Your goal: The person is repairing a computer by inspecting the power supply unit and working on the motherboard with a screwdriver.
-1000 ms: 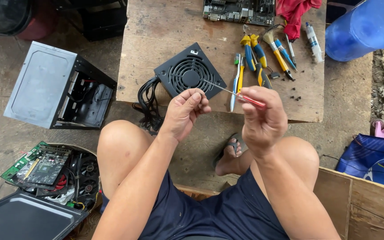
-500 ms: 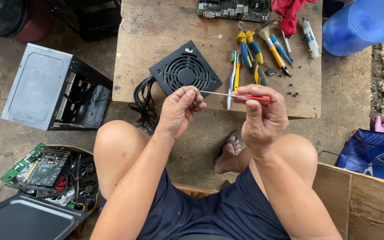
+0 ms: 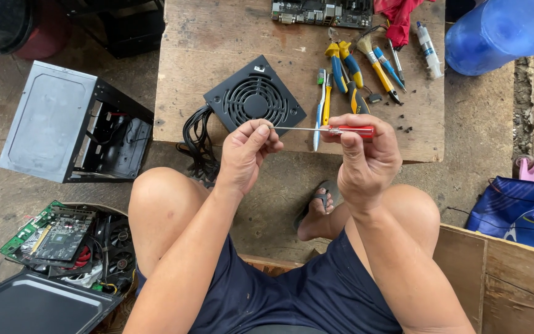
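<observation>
Bare concrete floor – low wooden table – daylight

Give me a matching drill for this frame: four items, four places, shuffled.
Items:
1. screwdriver
2. power supply box
3. open metal case
4. blue water jug

Places:
A. on the ground, left of the wooden table
B. top right corner of the view
C. held between left hand and right hand
D. on the table, fan side up

Pairs: 1-C, 2-D, 3-A, 4-B
</observation>
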